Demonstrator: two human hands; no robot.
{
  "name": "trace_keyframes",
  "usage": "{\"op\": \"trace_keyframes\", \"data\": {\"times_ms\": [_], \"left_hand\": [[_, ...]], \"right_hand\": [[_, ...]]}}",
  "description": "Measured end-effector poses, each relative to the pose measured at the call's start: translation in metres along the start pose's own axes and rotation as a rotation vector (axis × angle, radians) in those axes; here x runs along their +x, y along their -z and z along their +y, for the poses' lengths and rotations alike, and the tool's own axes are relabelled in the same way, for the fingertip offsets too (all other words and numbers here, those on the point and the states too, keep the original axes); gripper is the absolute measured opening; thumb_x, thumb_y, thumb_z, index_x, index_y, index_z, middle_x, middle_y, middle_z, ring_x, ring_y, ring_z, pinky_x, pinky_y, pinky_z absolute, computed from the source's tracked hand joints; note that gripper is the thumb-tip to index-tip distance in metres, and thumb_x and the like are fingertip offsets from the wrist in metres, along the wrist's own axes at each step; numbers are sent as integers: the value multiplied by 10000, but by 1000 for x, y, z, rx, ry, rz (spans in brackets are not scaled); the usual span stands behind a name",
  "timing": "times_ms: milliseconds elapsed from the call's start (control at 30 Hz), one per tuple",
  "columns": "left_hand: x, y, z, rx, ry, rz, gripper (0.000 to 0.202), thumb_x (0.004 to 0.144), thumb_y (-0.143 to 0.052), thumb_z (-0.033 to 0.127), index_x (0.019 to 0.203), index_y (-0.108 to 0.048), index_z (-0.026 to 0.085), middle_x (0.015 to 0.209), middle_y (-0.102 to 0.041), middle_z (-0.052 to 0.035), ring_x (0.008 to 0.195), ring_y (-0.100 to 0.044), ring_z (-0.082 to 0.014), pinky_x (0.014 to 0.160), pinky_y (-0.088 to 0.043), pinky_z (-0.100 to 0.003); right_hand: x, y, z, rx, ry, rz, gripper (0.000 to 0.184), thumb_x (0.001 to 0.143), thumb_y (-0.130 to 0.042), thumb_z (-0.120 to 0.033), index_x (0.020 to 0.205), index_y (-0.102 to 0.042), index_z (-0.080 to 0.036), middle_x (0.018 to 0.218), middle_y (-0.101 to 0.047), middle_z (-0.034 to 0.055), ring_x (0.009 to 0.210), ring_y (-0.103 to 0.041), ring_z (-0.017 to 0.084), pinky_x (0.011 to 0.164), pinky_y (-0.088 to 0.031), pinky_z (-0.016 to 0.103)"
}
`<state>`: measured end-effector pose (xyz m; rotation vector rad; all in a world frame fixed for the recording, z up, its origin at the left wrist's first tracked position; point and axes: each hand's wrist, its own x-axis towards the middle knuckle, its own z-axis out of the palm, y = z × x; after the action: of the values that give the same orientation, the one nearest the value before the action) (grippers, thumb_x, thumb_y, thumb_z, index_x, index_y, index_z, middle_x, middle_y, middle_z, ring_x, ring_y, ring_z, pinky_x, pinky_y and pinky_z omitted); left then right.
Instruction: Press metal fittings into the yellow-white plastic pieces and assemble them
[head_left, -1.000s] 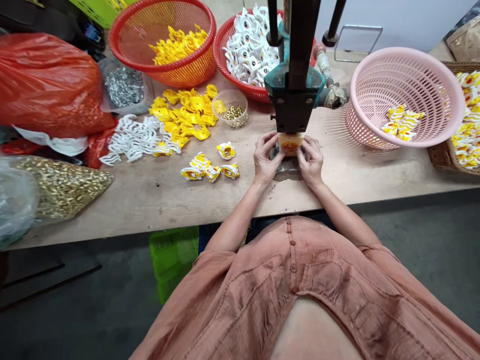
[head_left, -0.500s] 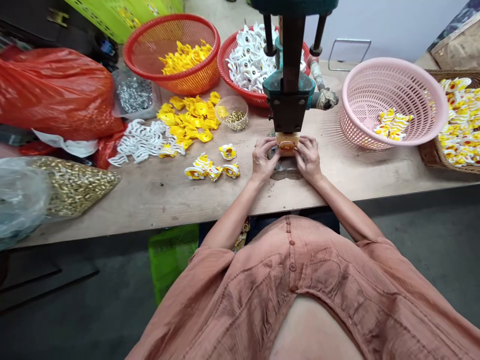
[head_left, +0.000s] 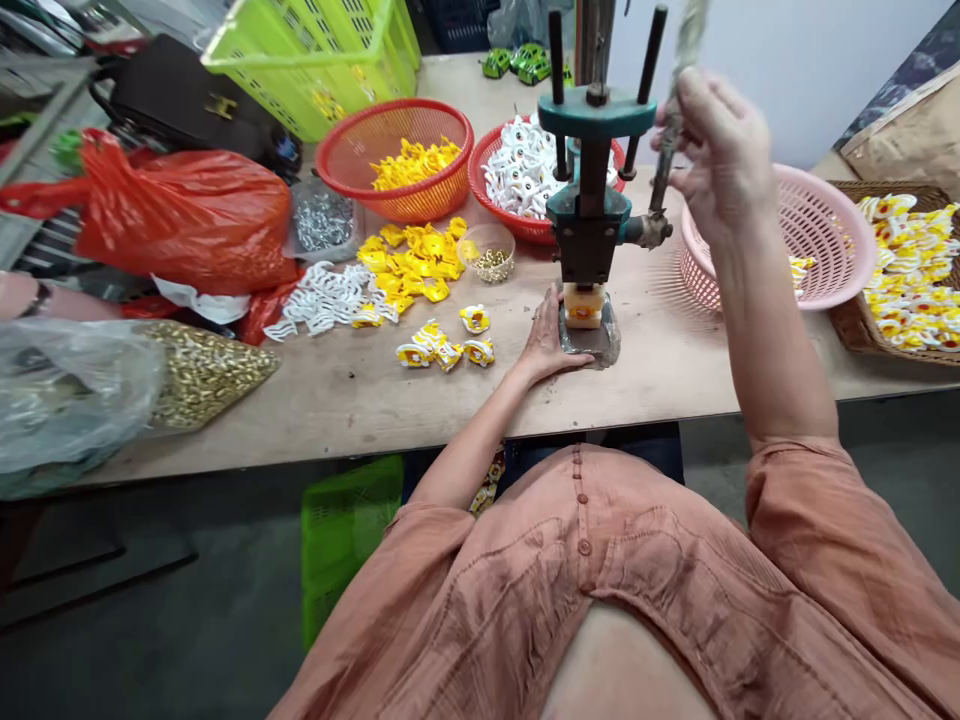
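Note:
A green hand press (head_left: 592, 112) stands before me, its black head down on a small cream block. An orange-and-yellow plastic piece (head_left: 582, 312) sits in that block, partly hidden. My left hand (head_left: 546, 338) rests beside the press base (head_left: 589, 345), thumb and fingers spread, holding nothing. Raised at the right, my right hand (head_left: 724, 145) has its fingers round the press lever (head_left: 663, 178), slightly smeared by motion. Left of my left hand lie several yellow-and-white plastic pieces (head_left: 429, 346).
Red baskets of yellow pieces (head_left: 416, 165) and white pieces (head_left: 517, 180) stand behind. A clear cup (head_left: 487, 255) holds small brass parts. Right are a pink basket (head_left: 832, 230) and a wicker tray (head_left: 851, 325). A bag of brass parts (head_left: 210, 380) lies left.
My right hand has left the block and risen to the lever, now upright. My left hand has let go of the block's side and opened beside the base. The view has tilted up.

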<state>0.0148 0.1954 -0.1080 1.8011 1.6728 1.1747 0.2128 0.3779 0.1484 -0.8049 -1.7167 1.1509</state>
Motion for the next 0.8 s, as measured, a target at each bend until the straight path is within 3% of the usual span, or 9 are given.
{"op": "trace_keyframes", "data": {"times_ms": [67,167,233,300,367,433,600,733,800], "left_hand": [[0,2,2,19,6,-10,1627,535,-1079,545,1778,-79,224,1827,-185,-291,1714,-199,-501,1385,-195,-677],[-1,3,5,69,40,-25,1639,557,-1061,571,1779,-27,222,1819,-220,-276,1711,-194,-503,1387,-167,-687],[-2,3,7,89,56,-33,1629,572,-1050,596,1779,-18,233,1820,-226,-261,1710,-194,-502,1394,-146,-681],[-2,3,9,85,57,-27,1631,559,-1050,622,1778,-40,233,1805,-258,-261,1698,-215,-514,1392,-143,-685],[-2,3,10,68,59,-16,1634,537,-1055,642,1777,-75,230,1781,-306,-266,1680,-247,-528,1384,-161,-691],[-2,2,9,50,67,-6,1629,525,-1057,653,1776,-104,226,1761,-338,-268,1668,-269,-533,1377,-186,-686],[-2,0,9,39,52,1,1612,535,-1040,685,1769,-124,195,1742,-354,-275,1666,-263,-527,1371,-208,-651],[-2,6,9,-3,60,1,1589,519,-1057,661,1763,-182,199,1685,-423,-266,1626,-329,-507,1352,-244,-647],[1,10,9,-65,70,26,1435,592,-1042,634,1740,-283,229,1621,-492,-221,1573,-420,-451,1329,-313,-605]], "right_hand": [[-45,-8,-10,-43,241,97,394,1014,-691,-618,1120,-723,-240,1068,-766,48,963,-756,153,817,-603,298],[-120,-21,15,-190,559,132,428,1041,-671,-585,814,-565,-238,783,-619,-19,783,-707,158,836,-647,416],[-155,-25,47,-358,701,91,466,1066,-633,-521,736,-484,-228,750,-598,-25,899,-751,208,1064,-597,593],[-171,-23,76,-535,756,20,437,1066,-637,-454,724,-496,-222,800,-650,-12,1105,-761,260,1251,-415,722],[-176,-18,93,-632,776,-69,374,1050,-664,-406,745,-541,-226,855,-706,-8,1214,-740,282,1316,-287,764],[-178,-14,100,-652,773,-89,354,1051,-649,-423,761,-570,-238,877,-727,-4,1217,-736,287,1336,-251,766],[-180,-21,95,-576,639,9,446,1069,-565,-529,737,-540,-233,850,-688,21,1139,-741,294,1253,-381,754],[-134,-13,69,-518,338,-80,381,975,-710,-628,896,-651,-259,930,-708,27,1196,-730,332,1241,-399,769],[-98,-4,54,-461,215,-71,385,960,-722,-660,999,-684,-279,993,-729,38,1237,-722,340,1227,-445,736]]}}
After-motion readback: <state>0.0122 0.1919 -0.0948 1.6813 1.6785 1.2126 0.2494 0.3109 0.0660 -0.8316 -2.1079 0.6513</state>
